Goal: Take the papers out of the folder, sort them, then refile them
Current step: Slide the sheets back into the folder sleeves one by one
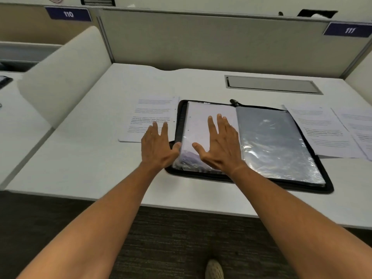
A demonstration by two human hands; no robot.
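The black zip folder [249, 178] lies open on the white worktop [80, 158], printed papers [149, 119] beside it on both sides. The right hand [219, 146] lies flat, grip released, on the left-hand sleeve page [201, 117]. The left hand [156, 147] is also released, thumb touching that page's edge.

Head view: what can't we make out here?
- Printed text on the left papers and right papers: too small and blurred.
- Rightmost sheet: cut off by the frame edge.
- Folder sleeve page under the right hand: partly covered; glare hides the other sleeve's contents.
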